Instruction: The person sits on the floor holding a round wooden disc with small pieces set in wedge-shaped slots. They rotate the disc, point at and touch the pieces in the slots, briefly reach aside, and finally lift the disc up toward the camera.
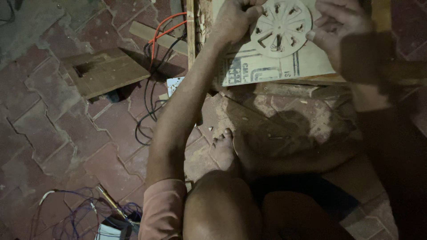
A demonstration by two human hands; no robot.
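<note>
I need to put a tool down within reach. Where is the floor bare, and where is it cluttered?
Bare brick paving lies left of the left arm, below the wooden block. Crowded: cables beside the block, tangled wires at bottom left, and the board under both hands.

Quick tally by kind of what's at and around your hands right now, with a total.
Round slotted wooden disc, held by left hand and right hand: 1
Printed cardboard sheet under it: 1
Wooden block on the paving: 1
Orange cable: 1
Total: 4
</note>
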